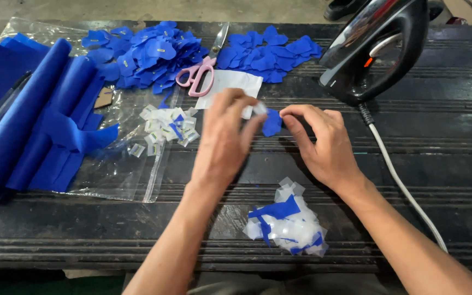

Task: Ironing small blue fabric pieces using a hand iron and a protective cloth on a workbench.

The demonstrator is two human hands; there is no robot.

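Both my hands meet over the middle of a dark wooden table (454, 164). My right hand (323, 145) pinches a small blue felt piece (272, 122) at its right edge. My left hand (225, 136) holds the same piece from the left, its fingertips on a small white backing slip (259, 108) at the piece's top. Just behind the hands lies a white sheet of paper (230, 84).
Pink-handled scissors (199, 74) lie between two heaps of blue cut pieces (143, 52) (271, 52). A black iron (381, 49) with a white cord (405, 191) stands at right. Folded blue felt (34, 114), a pen (1, 104), small white tabs (165, 125), and a scrap pile (288, 221) lie around.
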